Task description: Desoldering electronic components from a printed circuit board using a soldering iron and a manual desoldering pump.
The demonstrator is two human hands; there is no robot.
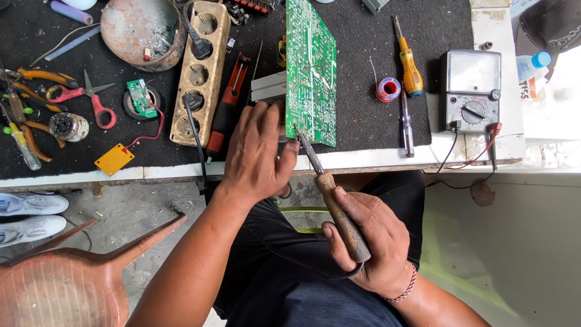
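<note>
My left hand [260, 154] grips the near edge of a green circuit board [311, 72] that stands tilted on its edge on the black mat. A grey metal block [268, 86] is attached to the board's left side. My right hand [366, 242] holds a soldering iron [333, 197] with a brown wooden handle. Its thin metal tip touches the board's lower edge, just beside my left fingers.
A beige power strip [200, 72], a red-handled tool [227, 112], scissors [91, 97], pliers [30, 82] and a rusty round tin [142, 30] lie to the left. To the right are a solder spool [388, 89], a yellow screwdriver [408, 63], a pen-like tester [407, 124] and an analog multimeter [471, 89].
</note>
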